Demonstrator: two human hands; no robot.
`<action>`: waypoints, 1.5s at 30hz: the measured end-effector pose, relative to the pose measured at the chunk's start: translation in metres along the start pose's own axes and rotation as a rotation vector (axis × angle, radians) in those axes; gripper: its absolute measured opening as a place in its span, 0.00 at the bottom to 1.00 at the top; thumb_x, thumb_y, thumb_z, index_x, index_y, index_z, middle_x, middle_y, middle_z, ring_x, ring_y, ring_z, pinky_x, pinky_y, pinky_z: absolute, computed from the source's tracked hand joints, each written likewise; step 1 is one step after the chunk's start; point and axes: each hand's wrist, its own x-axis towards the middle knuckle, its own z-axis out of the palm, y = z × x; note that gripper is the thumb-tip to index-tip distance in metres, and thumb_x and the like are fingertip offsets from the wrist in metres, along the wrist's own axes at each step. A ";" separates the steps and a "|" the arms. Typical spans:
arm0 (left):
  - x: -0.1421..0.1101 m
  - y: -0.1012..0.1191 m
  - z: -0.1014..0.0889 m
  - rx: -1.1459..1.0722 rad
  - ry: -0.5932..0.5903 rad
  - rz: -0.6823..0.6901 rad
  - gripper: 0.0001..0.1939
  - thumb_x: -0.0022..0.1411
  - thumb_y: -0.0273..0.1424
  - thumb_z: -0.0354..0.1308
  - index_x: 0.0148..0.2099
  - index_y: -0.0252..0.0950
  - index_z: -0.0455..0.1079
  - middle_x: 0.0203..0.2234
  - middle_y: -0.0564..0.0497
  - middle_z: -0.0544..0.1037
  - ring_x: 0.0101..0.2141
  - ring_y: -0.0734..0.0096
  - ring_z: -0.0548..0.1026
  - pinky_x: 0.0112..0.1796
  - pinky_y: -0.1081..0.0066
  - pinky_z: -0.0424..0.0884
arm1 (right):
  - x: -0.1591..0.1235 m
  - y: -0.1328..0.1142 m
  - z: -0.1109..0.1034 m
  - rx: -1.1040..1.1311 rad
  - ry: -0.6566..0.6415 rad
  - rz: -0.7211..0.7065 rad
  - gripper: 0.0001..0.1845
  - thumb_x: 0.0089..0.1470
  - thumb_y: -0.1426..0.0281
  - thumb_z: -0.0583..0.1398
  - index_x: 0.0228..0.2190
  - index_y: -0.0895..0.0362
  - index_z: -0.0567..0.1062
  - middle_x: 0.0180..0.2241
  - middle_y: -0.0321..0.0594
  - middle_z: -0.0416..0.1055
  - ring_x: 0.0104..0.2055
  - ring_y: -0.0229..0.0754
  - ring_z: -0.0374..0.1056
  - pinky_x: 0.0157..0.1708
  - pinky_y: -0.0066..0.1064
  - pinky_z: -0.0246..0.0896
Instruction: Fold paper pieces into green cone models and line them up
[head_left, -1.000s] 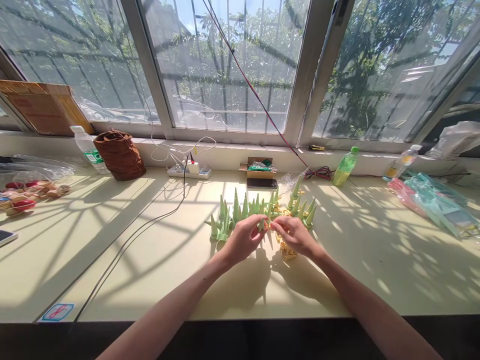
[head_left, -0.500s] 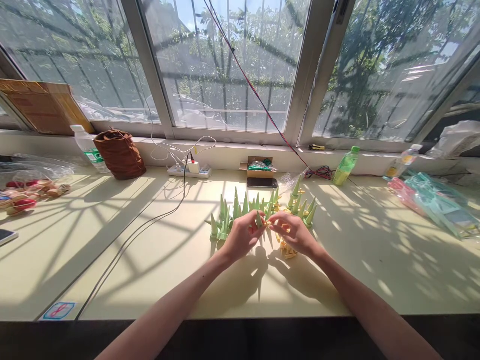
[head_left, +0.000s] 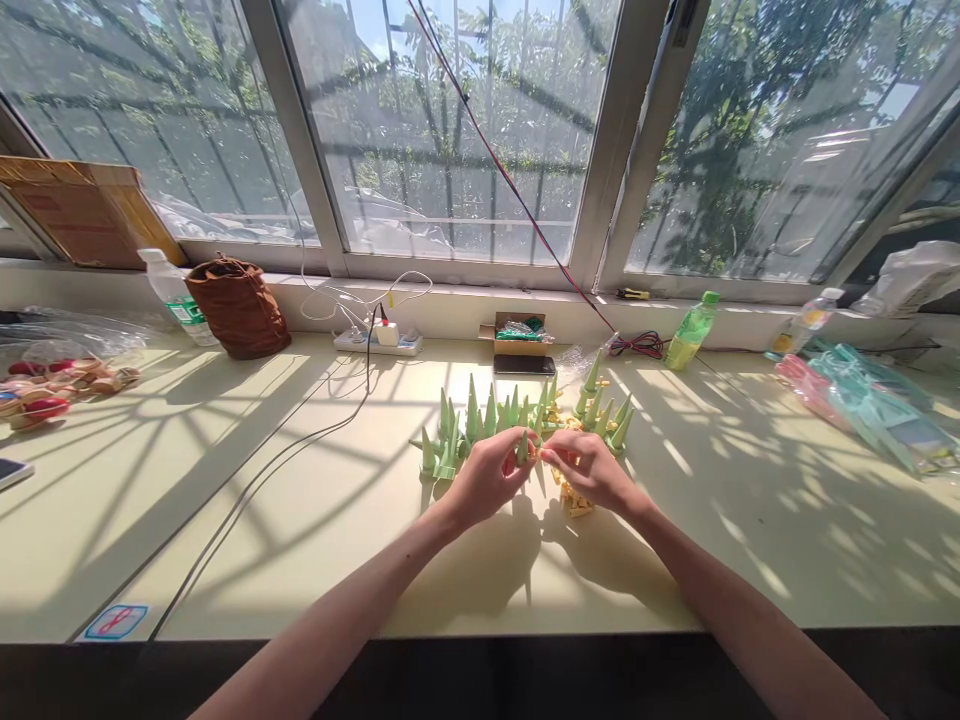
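Observation:
My left hand (head_left: 489, 480) pinches a small green pointed cone (head_left: 523, 447), tip up, above the table. Close beside it, my right hand (head_left: 598, 472) has its fingertips together at the cone's lower side; a tiny yellowish bit seems to be between them, too small to make out well. Several green cones (head_left: 471, 412) stand in a group behind my left hand. More cones (head_left: 619, 430), some with yellow bits at them, stand behind my right hand. Under that hand lies a heap of small yellow pieces (head_left: 576, 502), partly covered by it.
Behind the cones are a dark phone (head_left: 523, 365) and a small cardboard box (head_left: 520, 346). A green bottle (head_left: 691, 332) stands at the back right, near plastic packets (head_left: 870, 400). A brown bag (head_left: 238, 308), a power strip (head_left: 379, 343) and a black cable (head_left: 300, 440) are leftward.
Both hands have shifted slightly to the right with the green cone. My right fingers have drawn more closely together beside it. The standing cones have not moved.

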 end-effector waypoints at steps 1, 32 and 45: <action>0.000 0.000 0.000 -0.002 -0.004 0.000 0.08 0.63 0.26 0.57 0.45 0.33 0.68 0.30 0.52 0.75 0.23 0.79 0.68 0.24 0.77 0.67 | 0.000 -0.001 0.000 -0.006 -0.006 0.003 0.19 0.64 0.61 0.53 0.28 0.57 0.74 0.24 0.38 0.68 0.25 0.37 0.61 0.27 0.28 0.57; -0.001 -0.003 -0.001 0.004 -0.009 -0.040 0.04 0.63 0.28 0.56 0.41 0.34 0.69 0.26 0.54 0.72 0.24 0.77 0.69 0.27 0.76 0.68 | -0.001 0.008 0.003 -0.057 -0.052 0.009 0.19 0.66 0.61 0.51 0.30 0.56 0.75 0.26 0.37 0.66 0.26 0.37 0.61 0.26 0.27 0.56; 0.001 -0.002 -0.003 -0.135 -0.004 -0.053 0.07 0.63 0.29 0.56 0.43 0.33 0.67 0.30 0.50 0.74 0.26 0.76 0.71 0.27 0.75 0.71 | -0.001 0.010 0.007 -0.038 0.066 0.025 0.08 0.62 0.65 0.57 0.34 0.55 0.75 0.32 0.40 0.74 0.30 0.39 0.69 0.31 0.29 0.64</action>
